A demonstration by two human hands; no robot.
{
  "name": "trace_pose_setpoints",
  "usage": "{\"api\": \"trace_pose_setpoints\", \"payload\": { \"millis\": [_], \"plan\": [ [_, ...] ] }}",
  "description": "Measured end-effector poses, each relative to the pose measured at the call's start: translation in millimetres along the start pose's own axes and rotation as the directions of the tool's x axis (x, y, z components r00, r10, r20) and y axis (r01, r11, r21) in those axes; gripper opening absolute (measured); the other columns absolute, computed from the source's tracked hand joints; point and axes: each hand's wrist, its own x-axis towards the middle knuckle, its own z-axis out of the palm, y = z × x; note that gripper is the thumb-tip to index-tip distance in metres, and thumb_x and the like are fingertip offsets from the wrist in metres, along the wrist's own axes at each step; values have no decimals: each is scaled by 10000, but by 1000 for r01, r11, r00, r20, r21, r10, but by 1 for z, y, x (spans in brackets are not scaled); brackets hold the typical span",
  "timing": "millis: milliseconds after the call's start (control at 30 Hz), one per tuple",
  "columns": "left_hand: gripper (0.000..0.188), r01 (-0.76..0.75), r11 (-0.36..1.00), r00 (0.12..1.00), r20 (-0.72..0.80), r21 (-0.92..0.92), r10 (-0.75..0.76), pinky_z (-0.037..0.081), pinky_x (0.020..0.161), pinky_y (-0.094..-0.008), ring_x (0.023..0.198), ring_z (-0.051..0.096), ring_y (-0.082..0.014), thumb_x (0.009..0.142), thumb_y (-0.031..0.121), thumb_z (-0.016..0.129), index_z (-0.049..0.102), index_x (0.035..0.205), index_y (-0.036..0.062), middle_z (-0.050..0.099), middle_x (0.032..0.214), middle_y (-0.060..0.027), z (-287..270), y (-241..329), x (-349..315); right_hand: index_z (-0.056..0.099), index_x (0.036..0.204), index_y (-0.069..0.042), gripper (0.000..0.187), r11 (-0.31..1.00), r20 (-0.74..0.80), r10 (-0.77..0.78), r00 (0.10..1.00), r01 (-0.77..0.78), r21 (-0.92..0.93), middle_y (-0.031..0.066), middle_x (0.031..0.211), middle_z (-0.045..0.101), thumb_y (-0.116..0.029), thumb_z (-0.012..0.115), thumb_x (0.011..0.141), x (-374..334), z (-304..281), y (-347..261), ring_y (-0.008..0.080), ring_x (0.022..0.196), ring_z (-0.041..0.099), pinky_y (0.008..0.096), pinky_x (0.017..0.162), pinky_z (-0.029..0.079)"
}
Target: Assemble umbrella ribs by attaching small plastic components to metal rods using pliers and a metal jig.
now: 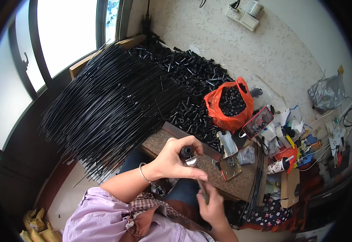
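My left hand [170,159], with a bangle on its wrist, is curled around a short black tube [186,151], whose round open end faces up. A shiny metal piece [191,161] sits against the tube, between my finger and thumb. Just below and to the right, my right hand [213,206] is closed on a slim, rod-like tool [202,189]. The tool's upper end points toward my left thumb; whether it joins the metal piece I cannot tell. Both hands are over the front edge of a speckled brown tabletop [220,183].
A big bundle of long black rods [107,105] overhangs the left side. Behind a low metal strip [192,141] lie heaps of short black tubes [192,72]. An orange bag [224,121] holds small black parts. A phone [258,122] leans at right, among clutter and thin black rods [256,177].
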Motion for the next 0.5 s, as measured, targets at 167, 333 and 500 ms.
{"api": "trace_pose_setpoints", "payload": {
  "millis": [167, 333, 500],
  "plan": [
    [369, -12, 999, 1000, 7, 51, 12, 301, 440, -192, 480, 405, -31, 589, 246, 811, 578, 770, 24, 479, 540, 25, 10, 9, 1, 300, 1282, 58, 431, 405, 578, 119, 807, -571, 714, 112, 935, 574, -61, 445, 894, -2, -2, -8, 161, 735, 584, 248, 693, 448],
    [256, 13, 999, 1000, 8, 48, -13, 301, 429, -190, 475, 422, -19, 641, 177, 767, 583, 731, 24, 486, 521, 25, 9, 7, -2, 86, 1386, -16, 603, 195, 698, -58, 714, -678, 709, 169, 903, 592, -125, 439, 909, 3, -19, 3, 211, 709, 603, 290, 642, 473],
    [184, 179, 982, 984, -13, -52, -180, 320, 439, -186, 492, 442, -22, 674, 124, 726, 578, 713, 21, 517, 554, 30, 24, 0, -2, 451, 1030, 17, 193, 276, 616, 191, 764, -644, 714, 66, 685, 513, -123, 485, 901, -14, 12, -5, 100, 543, 469, 217, 482, 384]
  ]
}}
